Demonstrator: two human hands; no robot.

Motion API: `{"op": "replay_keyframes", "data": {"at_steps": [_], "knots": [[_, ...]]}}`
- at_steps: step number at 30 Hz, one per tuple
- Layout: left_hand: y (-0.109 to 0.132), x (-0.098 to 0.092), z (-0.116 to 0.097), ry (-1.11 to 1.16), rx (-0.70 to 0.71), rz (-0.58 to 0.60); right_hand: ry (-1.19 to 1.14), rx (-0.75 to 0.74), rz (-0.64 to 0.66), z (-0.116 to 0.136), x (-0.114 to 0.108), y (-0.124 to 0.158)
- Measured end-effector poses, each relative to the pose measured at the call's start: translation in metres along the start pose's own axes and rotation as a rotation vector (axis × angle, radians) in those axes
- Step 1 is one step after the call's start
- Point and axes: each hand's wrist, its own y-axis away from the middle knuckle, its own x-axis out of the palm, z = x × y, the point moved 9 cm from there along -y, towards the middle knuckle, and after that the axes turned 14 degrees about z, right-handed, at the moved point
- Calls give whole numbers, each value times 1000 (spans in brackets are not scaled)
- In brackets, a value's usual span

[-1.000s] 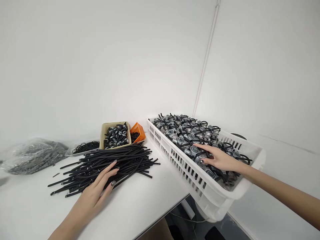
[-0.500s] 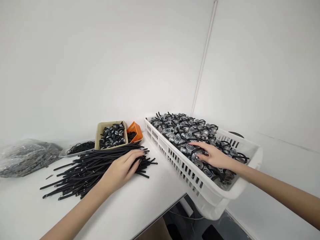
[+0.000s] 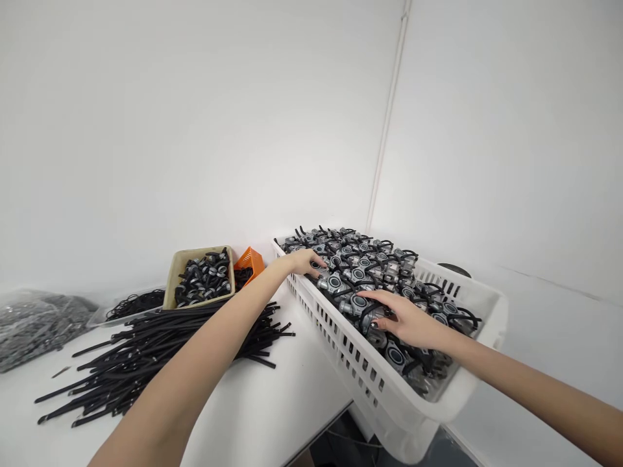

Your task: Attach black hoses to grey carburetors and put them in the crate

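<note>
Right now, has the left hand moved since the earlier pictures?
Yes. Judged against the white basket, the left hand has gone right and forward, from the black tubes to across the basket's left rim.

Plain white walls (image 3: 195,130) stand behind a white tabletop (image 3: 292,376).

A clear plastic bag (image 3: 29,305) of grey parts (image 3: 46,334) lies leftmost on the white tabletop (image 3: 257,402). Beside it, a shallow transparent tray (image 3: 100,316) holds thin black loops (image 3: 134,305). A cream rectangular bin (image 3: 171,292) contains short black pieces (image 3: 204,279); a slotted orange plastic basket (image 3: 255,261) sits tilted alongside. A slender pale pipe (image 3: 387,123) runs up the white wall (image 3: 195,130).
</note>
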Motion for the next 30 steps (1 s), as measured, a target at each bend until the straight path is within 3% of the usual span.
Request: {"op": "replay_keyframes", "data": {"at_steps": [5,11,18,21,25,28,30], "knots": [[-2,-3,16,39,-84,3,8,-23,-7,-2,0,-1],[5,-4,31,82,-159,-116,7,-41,-15,1,-1,-2],[7,-3,35,127,-171,-169,21,-64,-56,5,-10,-9],[15,-11,15,127,-91,-196,4,-68,-60,2,-10,-8],[27,-17,-39,122,124,-203,-18,-76,-63,0,-7,-5],[25,0,-77,13,244,-59,-16,-89,-64,1,-6,-5],[22,12,-88,-75,250,15,-6,-102,-65,2,-6,-4]]}}
